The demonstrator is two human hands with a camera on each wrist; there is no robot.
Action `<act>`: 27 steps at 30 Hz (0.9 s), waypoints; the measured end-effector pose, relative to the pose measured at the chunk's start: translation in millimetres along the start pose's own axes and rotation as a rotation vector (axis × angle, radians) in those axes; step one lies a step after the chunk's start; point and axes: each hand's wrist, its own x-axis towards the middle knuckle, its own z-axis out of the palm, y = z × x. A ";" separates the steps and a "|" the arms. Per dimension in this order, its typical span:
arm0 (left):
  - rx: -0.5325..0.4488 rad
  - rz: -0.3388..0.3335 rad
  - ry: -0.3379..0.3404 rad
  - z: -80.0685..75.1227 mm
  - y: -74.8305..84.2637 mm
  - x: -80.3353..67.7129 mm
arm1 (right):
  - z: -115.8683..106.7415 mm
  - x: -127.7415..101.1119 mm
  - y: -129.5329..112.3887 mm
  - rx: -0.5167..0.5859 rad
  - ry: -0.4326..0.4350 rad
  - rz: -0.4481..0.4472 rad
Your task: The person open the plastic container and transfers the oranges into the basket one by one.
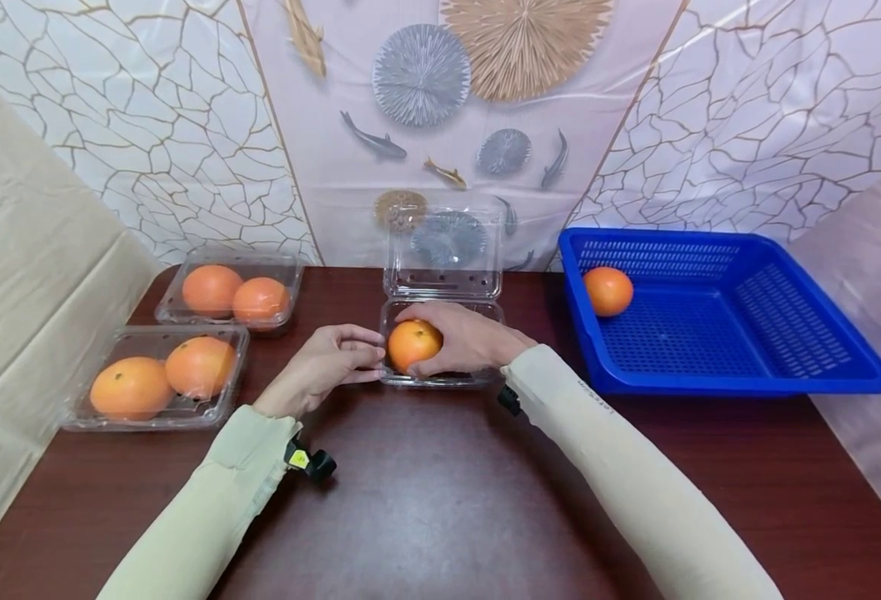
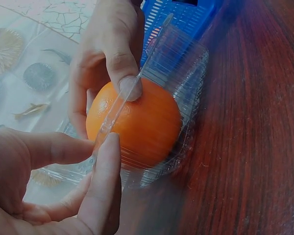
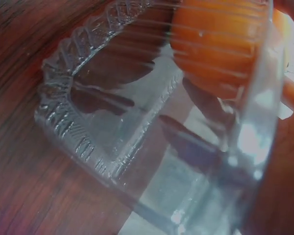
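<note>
An orange (image 1: 410,343) (image 2: 142,122) (image 3: 215,44) sits in the left end of an open clear clamshell box (image 1: 448,382) (image 2: 191,98) (image 3: 88,127) at the table's middle. My right hand (image 1: 470,337) (image 2: 108,54) curls over the orange and grips it, one fingertip pressing its top. The box's lid (image 1: 443,250) stands upright behind. My left hand (image 1: 327,358) (image 2: 49,181) pinches the box's left rim between thumb and fingers. The rest of the box's tray holds nothing.
Two closed clear boxes, each with two oranges, lie at the left: one farther back (image 1: 230,296), one nearer (image 1: 158,379). A blue basket (image 1: 710,385) at the right holds one orange (image 1: 608,291). Patterned sheets wall in the dark wooden table (image 1: 440,500).
</note>
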 end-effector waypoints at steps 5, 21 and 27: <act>0.000 0.004 -0.003 -0.1 0.4 0.0 | -5.8 -5.9 -2.5 -0.034 0.002 -0.002; 0.025 0.017 -0.019 -0.3 0.1 -0.2 | -18.5 -27.1 -14.4 -0.209 0.078 -0.059; 0.022 0.024 -0.009 0.2 -0.4 0.1 | -23.8 -34.9 -17.9 -0.240 0.125 -0.103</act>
